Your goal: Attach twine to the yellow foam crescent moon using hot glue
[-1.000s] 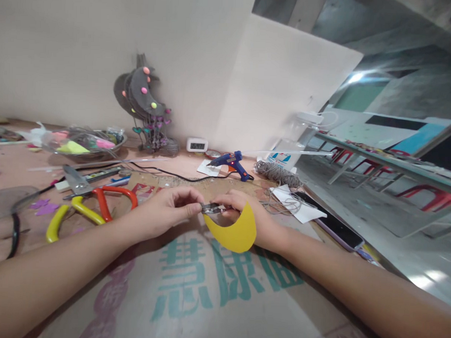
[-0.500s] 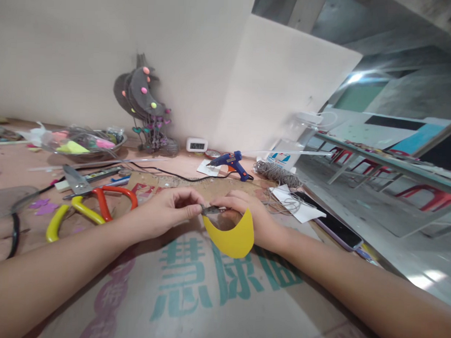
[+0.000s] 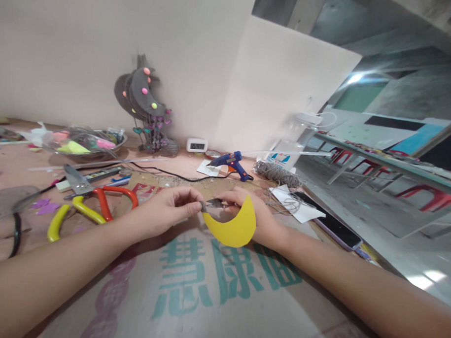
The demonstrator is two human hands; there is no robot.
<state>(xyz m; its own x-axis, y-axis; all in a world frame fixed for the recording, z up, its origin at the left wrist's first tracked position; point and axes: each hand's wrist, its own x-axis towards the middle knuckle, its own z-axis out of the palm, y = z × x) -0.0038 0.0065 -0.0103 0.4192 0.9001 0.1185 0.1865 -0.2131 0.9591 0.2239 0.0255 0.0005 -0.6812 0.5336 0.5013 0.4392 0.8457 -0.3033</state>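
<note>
A yellow crescent moon cutout (image 3: 229,230) hangs between my hands above the cardboard. My left hand (image 3: 181,207) pinches its left tip between thumb and forefinger, where a bit of grey yarn (image 3: 203,206) shows. Behind the crescent, my right hand (image 3: 249,214) has its fingers curled. Its fingertips close on a dark grey piece (image 3: 215,203) that looks like yarn, though the grip is partly hidden by the cutout. The crescent's right tip stands up in front of my right hand.
Orange-and-yellow-handled scissors (image 3: 98,204) lie left of my left forearm. Beyond my hands are a blue glue gun (image 3: 233,164), a grey yarn skein (image 3: 277,174) and a small clock (image 3: 196,145). A phone (image 3: 334,224) lies right; decorated grey moons (image 3: 143,94) hang against the wall.
The crescent has tilted, its lower edge rising and its face turning more toward me. My right fingertips have drawn slightly away from my left ones. My left hand has barely moved.
</note>
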